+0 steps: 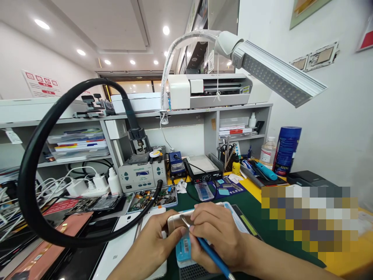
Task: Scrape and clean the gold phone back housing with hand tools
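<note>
Low in the centre of the head view, my left hand [154, 241] grips the left end of a pale gold phone [174, 222], thumb on its near side. My right hand [223, 233] is closed around a blue-handled tool [212, 253] with a thin curved metal tip, which touches or nearly touches the phone's surface. Fingers of my right hand also rest by the phone's far edge and hide its right part. Beneath the hands lies a light blue packet [183, 252] on a dark perforated pad [195, 272].
A thick black hose [26, 175] loops across the left side over tablets and panels. Behind the hands are a tray of small parts [166, 196], a grey soldering station [136, 177] and a flat heating plate [201, 165]. A lamp [279, 72] hangs above right.
</note>
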`<state>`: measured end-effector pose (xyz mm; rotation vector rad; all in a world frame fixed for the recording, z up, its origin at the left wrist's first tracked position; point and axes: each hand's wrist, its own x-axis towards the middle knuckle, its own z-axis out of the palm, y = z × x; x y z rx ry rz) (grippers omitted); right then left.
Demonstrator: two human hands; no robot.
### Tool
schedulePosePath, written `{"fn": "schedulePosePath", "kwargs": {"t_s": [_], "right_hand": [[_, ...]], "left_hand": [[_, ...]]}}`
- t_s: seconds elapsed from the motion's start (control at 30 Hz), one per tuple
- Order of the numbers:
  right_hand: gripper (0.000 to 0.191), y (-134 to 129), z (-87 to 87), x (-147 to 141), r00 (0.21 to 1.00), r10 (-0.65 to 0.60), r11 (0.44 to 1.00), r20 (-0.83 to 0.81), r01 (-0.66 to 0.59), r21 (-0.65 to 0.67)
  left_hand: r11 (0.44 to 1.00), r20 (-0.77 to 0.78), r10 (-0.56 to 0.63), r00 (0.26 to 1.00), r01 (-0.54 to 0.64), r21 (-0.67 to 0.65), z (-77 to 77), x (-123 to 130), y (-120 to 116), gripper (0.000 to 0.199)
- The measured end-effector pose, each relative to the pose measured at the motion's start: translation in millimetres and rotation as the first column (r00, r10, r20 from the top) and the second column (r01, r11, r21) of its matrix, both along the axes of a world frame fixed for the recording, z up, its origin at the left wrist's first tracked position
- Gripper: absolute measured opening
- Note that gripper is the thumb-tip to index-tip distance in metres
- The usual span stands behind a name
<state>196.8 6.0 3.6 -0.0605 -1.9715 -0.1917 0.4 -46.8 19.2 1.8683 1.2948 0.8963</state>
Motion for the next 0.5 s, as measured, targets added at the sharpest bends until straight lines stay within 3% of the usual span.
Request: {"fn": "schedulePosePath", "kwargs": {"t_s": [0.17,0.23,0.3,0.33,0.37,0.43,0.5], "right_hand": [[0.022,-2,3.7,-1,0.999,0.046,0.997,-0.022,-0.048,-0.055],[0.019,-2,10.2,3,0.991,0.079,0.982,-0.106,-0.096,-0.163],[0.013,1,20.1,10,0.981,0.037,0.922,-0.192,-0.107,-0.371],[0.01,5,25.7,15,0.979,-0.014,0.859,-0.204,-0.093,-0.504],[0.009,10,31.2,19,0.98,-0.073,0.752,-0.183,-0.066,-0.656],[0.017,22,39.8,29,0.977,-0.103,0.486,-0.185,-0.113,-0.867],[0.024,34,43.8,37,0.971,-0.032,0.2,-0.236,-0.225,-0.954]], "left_hand": [[1.0,0.028,0.002,1.0,-0.002,-0.019,-0.6,-1,0,0.027],[0.999,0.06,0.024,0.998,-0.022,-0.039,-2.9,-3,3,0.026],[0.995,0.102,0.073,0.992,-0.066,-0.074,-6.5,-4,6,0.039],[0.991,0.119,0.102,0.988,-0.091,-0.093,-8.4,-5,9,0.047],[0.987,0.13,0.13,0.983,-0.116,-0.111,-10.3,-6,11,0.052],[0.979,0.128,0.171,0.977,-0.154,-0.135,-13.3,-7,15,0.059],[0.971,0.113,0.203,0.973,-0.185,-0.151,-14.7,-9,18,0.065]]}}
